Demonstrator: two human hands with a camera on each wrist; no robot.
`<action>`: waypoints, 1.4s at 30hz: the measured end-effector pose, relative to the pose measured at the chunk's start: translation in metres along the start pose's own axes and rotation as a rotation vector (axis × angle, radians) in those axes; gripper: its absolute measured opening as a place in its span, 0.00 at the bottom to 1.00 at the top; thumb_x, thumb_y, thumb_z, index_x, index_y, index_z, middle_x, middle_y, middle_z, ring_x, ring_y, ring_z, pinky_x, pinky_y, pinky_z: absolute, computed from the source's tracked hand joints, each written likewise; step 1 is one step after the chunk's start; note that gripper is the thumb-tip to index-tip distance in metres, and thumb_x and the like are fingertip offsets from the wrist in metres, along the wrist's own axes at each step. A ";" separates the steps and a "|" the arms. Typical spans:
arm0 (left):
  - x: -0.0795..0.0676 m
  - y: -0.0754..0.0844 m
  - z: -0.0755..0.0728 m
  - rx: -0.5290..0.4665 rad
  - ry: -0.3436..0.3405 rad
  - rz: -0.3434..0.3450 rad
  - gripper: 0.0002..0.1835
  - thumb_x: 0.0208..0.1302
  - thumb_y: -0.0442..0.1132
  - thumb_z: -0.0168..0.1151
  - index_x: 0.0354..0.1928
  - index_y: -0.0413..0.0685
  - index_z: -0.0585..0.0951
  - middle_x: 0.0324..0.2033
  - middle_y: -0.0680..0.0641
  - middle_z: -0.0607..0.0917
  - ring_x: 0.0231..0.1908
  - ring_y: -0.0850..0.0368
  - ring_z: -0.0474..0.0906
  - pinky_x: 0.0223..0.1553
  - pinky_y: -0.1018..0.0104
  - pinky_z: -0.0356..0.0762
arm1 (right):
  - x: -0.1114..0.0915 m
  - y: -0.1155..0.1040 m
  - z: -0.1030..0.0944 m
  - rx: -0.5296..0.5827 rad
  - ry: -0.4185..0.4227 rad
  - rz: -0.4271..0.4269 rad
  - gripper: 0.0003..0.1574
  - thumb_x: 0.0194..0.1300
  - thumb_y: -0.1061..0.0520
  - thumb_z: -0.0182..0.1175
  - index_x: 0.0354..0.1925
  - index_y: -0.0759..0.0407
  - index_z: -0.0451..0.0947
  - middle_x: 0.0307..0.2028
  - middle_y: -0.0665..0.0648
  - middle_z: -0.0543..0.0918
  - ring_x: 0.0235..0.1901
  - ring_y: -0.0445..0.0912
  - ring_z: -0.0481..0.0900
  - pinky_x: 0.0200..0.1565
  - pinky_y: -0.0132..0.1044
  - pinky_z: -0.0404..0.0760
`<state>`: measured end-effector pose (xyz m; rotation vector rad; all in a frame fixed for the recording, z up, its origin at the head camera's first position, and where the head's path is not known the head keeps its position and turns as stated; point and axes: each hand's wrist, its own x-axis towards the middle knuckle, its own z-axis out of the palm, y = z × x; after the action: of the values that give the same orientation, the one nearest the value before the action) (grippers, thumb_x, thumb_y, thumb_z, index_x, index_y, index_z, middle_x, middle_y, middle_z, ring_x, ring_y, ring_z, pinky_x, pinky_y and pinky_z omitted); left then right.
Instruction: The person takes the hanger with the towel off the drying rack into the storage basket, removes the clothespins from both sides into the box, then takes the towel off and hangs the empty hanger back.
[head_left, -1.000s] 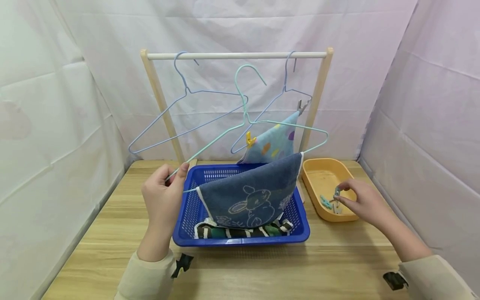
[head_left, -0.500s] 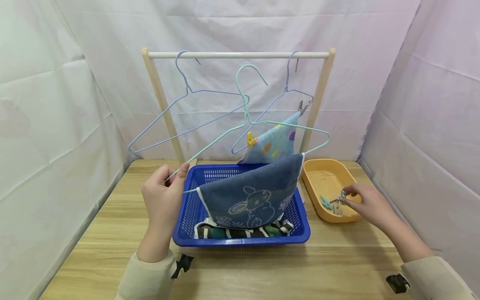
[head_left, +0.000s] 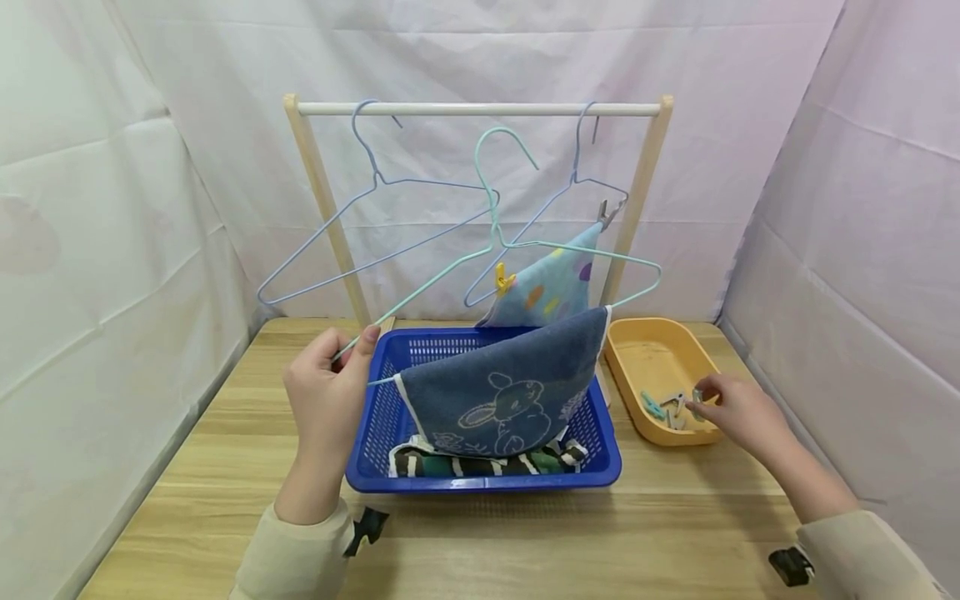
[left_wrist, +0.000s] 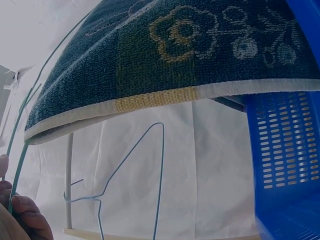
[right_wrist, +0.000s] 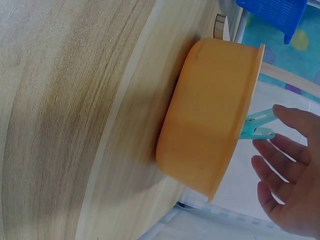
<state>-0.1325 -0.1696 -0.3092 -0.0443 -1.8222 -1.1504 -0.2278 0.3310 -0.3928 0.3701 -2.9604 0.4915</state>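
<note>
My left hand [head_left: 327,400] grips the lower left corner of a mint-green wire hanger [head_left: 442,273]. Draped over the hanger's bottom bar is a dark blue towel [head_left: 502,392] with a rabbit design, its lower edge over the blue basket [head_left: 483,483]. At the right, my right hand [head_left: 746,412] pinches a teal clothespin [right_wrist: 259,125] between thumb and fingers, at the rim of the orange tub [right_wrist: 215,110]. Several more clothespins [head_left: 653,406], teal and grey, lie in that tub. A striped cloth [head_left: 435,465] sits in the basket under the towel.
Behind the basket stands a wooden rack with a white rail [head_left: 480,109]. A bare blue hanger [head_left: 315,237] hangs on its left. On the right, another hanger carries a light blue spotted cloth [head_left: 547,283], fixed by a yellow clothespin [head_left: 502,279] and a grey one [head_left: 604,214].
My right hand has shifted slightly right within the tub with the clothespin, uncovering more of the loose grey pins. My left hand and the towel stay nearly still.
</note>
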 end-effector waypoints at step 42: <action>-0.001 0.004 -0.002 0.003 0.025 0.009 0.22 0.60 0.37 0.71 0.15 0.40 0.69 0.12 0.51 0.63 0.16 0.60 0.56 0.18 0.70 0.50 | 0.004 0.017 0.005 0.002 -0.083 0.080 0.24 0.65 0.53 0.63 0.48 0.73 0.76 0.38 0.68 0.83 0.37 0.61 0.80 0.34 0.53 0.76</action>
<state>-0.1290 -0.1680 -0.3066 -0.0367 -1.7999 -1.1372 -0.2368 0.3438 -0.4018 0.2799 -3.0647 0.4998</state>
